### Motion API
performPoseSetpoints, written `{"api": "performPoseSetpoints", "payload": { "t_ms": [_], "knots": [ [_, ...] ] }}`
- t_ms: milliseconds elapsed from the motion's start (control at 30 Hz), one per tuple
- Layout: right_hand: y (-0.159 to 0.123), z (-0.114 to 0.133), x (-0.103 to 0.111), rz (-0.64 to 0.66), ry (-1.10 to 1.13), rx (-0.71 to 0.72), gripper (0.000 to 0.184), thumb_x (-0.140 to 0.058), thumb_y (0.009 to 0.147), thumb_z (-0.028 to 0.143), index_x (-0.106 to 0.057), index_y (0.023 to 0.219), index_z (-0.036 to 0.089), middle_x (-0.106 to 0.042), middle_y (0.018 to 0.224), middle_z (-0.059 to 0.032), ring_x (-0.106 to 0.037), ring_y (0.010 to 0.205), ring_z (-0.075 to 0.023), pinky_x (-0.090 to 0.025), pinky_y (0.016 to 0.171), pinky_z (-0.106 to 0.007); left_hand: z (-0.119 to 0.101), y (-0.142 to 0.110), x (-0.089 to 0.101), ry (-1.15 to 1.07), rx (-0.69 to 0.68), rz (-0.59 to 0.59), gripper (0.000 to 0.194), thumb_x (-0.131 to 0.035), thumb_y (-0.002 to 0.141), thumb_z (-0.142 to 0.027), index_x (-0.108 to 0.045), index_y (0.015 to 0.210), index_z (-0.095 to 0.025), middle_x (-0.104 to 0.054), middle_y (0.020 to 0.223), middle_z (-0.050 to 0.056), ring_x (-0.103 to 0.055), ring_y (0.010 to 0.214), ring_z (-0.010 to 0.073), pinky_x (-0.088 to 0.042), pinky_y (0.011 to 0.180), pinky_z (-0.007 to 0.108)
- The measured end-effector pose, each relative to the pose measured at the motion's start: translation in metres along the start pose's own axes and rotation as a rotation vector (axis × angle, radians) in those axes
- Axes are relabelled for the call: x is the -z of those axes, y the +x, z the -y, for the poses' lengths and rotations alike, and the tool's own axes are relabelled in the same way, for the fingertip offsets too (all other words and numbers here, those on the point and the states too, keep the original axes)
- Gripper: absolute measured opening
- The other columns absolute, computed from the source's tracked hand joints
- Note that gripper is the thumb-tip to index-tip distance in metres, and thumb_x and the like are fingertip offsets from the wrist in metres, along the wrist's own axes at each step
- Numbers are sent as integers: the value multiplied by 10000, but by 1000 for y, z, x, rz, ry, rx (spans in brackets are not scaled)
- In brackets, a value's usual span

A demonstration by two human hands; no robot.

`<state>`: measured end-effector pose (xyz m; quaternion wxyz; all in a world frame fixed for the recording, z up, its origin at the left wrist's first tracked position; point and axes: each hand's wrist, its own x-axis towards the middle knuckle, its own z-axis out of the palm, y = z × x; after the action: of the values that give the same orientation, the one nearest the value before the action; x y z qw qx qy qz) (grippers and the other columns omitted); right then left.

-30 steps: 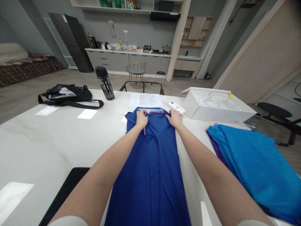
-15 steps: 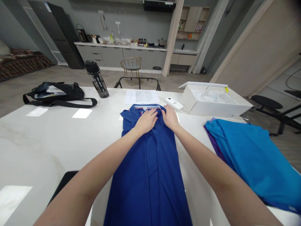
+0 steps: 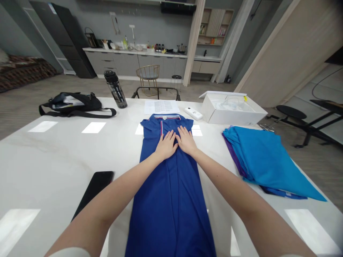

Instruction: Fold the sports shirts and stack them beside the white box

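Observation:
A dark blue polo shirt (image 3: 171, 214) lies lengthwise on the white table, its sides folded inward into a long strip. Its collar, edged with red and white stripes, points to the far side. My left hand (image 3: 166, 145) rests flat on the upper part of the shirt, fingers stretched out. Beside it my right hand (image 3: 187, 141) also lies flat on the cloth, fingers apart, the two thumbs close together. Neither hand grips anything. The shirt's near end runs out of view at the bottom.
On the right lies a stack of folded clothes (image 3: 262, 157), bright blue on top. Behind it stands an open white box (image 3: 235, 114), with a small white device (image 3: 193, 113) and printed paper (image 3: 162, 106) nearby. A phone (image 3: 95, 189), black bag (image 3: 76, 105) and bottle (image 3: 115, 89) are leftward.
Both hands have slid from the collar toward me, down onto the shirt's chest. The collar and right shoulder are now uncovered. The view has shifted, showing more of the phone.

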<state>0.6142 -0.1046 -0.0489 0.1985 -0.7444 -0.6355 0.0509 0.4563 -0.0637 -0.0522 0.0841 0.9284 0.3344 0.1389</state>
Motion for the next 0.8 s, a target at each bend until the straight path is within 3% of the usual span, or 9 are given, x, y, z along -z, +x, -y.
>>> {"api": "performPoseSetpoints", "payload": {
  "t_ms": [133,300,500,667,800],
  "knots": [
    [-54,17,-5,88,-29,-46,638,-284,1052,494,-301,1613,192,-234,1680,-105,-181,1555,-301,-158,1230,-587,-18,-54,-2,14,21,64,608,-373,1026,-440,-359,1578,-188,-273,1664,110,-234,1545,286,-167,1252,556],
    [-103,33,-2,116,-64,-44,644,-275,1052,516,-269,1626,224,-239,1678,-91,-191,1553,-299,-129,1234,-592,-37,-104,2,12,28,85,596,-350,1037,-456,-366,1580,-210,-289,1659,111,-235,1544,298,-169,1249,574],
    [-177,53,10,152,-109,60,610,-258,1060,464,-316,1612,212,-244,1674,-82,-184,1556,-297,-143,1232,-594,-68,-168,12,35,-31,81,603,-363,1039,-473,-369,1579,-205,-294,1659,96,-232,1545,279,-177,1257,539],
    [-243,73,21,155,-93,93,608,-278,1055,470,-317,1612,231,-254,1671,-72,-182,1558,-289,-131,1236,-608,-89,-230,28,38,-96,97,600,-341,1045,-524,-388,1569,-234,-283,1665,77,-227,1548,266,-168,1262,519],
    [-304,90,40,113,-63,178,596,-336,1041,500,-402,1571,235,-313,1654,-76,-222,1546,-279,-122,1249,-595,-105,-294,46,37,-136,74,671,-376,1026,-585,-352,1584,-215,-304,1655,105,-261,1536,269,-191,1257,519]
  ]
}}
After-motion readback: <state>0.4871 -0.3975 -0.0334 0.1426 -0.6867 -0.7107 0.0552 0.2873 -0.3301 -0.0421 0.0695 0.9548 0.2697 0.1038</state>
